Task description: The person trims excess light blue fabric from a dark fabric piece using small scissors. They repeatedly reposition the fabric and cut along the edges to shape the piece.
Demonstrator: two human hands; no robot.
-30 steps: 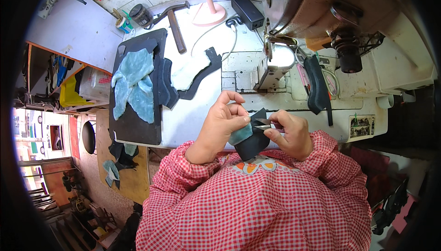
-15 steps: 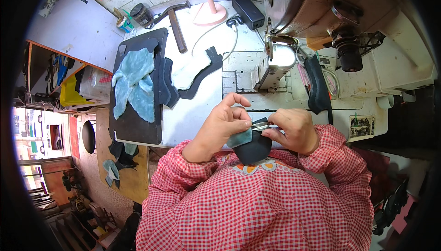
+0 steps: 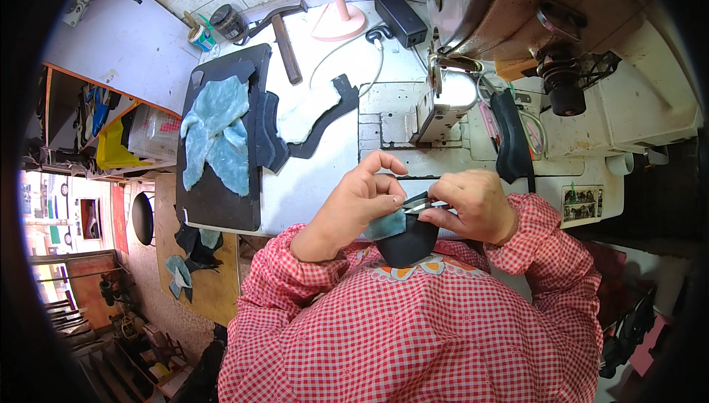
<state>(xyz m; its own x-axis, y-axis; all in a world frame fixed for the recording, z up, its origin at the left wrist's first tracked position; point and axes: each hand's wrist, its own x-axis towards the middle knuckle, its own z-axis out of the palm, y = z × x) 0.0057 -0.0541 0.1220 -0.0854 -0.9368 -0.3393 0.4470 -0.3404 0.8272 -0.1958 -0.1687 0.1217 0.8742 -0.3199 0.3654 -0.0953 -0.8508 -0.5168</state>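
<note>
In front of my chest, my left hand [image 3: 358, 204] pinches the edge of a black shoe-upper-like piece [image 3: 408, 246] with light blue fleece lining [image 3: 385, 224]. Its thumb and forefinger are closed, and the other fingers curl above. My right hand [image 3: 476, 200] is wrapped round small metal snips [image 3: 418, 207]. Their blades point left, at the piece's upper edge beside my left thumb tip. Whether a thread lies between the blades is too small to tell. Most of the snips' handle is hidden in my right fist.
A sewing machine [image 3: 443, 111] stands ahead, with a black strip-shaped piece [image 3: 509, 137] on its right. Left lie blue fleece pieces [image 3: 221, 137] on a black board [image 3: 244, 215], and black cut pieces [image 3: 321, 130]. Behind are a hammer [image 3: 285, 49], a pink stand [image 3: 338, 23] and a black box [image 3: 399, 19].
My right hand and the snips have moved very slightly, and the blades sit at a somewhat different angle at the piece's edge. My left hand keeps its pinch.
</note>
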